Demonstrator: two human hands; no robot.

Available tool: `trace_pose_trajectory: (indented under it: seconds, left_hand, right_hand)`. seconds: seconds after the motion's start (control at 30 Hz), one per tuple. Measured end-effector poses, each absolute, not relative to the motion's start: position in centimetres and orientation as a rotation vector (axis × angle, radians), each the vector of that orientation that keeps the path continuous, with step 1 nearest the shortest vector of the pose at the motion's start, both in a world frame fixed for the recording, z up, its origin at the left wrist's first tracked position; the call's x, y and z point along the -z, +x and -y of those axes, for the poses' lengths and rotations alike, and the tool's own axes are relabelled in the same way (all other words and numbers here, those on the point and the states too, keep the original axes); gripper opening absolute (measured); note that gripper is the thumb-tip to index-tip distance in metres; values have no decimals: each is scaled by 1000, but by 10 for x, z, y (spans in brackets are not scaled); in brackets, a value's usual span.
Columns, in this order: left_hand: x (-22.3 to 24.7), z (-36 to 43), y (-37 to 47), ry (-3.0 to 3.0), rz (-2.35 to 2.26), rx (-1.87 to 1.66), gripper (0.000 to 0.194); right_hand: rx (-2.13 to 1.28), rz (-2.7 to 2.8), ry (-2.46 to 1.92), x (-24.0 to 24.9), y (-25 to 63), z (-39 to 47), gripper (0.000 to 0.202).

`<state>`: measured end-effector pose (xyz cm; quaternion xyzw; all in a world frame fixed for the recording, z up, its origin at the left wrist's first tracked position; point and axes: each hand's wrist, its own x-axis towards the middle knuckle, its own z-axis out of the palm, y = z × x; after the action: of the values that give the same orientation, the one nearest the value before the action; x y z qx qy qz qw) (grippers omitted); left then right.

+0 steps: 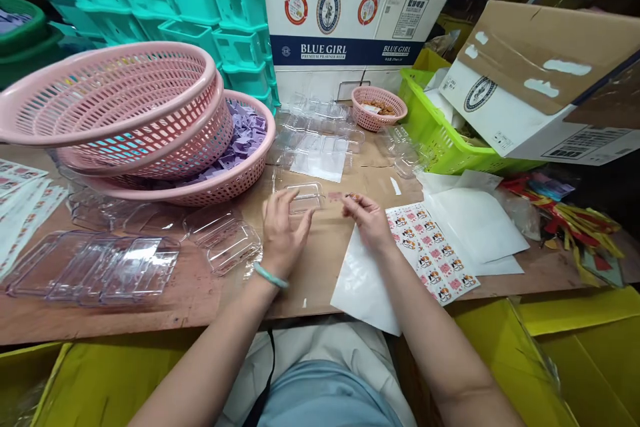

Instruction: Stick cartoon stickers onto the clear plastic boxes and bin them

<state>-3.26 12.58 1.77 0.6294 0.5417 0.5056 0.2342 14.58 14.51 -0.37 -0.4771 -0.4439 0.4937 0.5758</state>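
My right hand [369, 219] pinches a small sticker [334, 196] with pink on it between thumb and fingertips. My left hand [284, 230], with a pale green bangle at the wrist, has its fingers apart beside a small clear plastic case [307, 197]; whether the fingertips touch the case is hard to make out. Under my right forearm lies a sticker sheet [430, 250] printed with cats and pink figures. A white backing sheet [367, 287] sticks out at its left, near the table's front edge.
Stacked pink baskets [245, 173] with purple pieces stand at the left, clear plastic cases [100, 267] before them. More clear cases [320, 120] and a small pink basket [380, 97] are at the back. A green crate [445, 140] holds a tilted carton [540, 73] at the right.
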Motion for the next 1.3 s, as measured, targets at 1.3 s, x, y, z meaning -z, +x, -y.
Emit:
trace_pose_trajectory:
  seconds: [1.3]
  left_hand:
    - [20, -58, -69, 620, -834, -1002, 42]
  right_hand:
    - [-1418, 938, -1269, -28, 115, -43, 21]
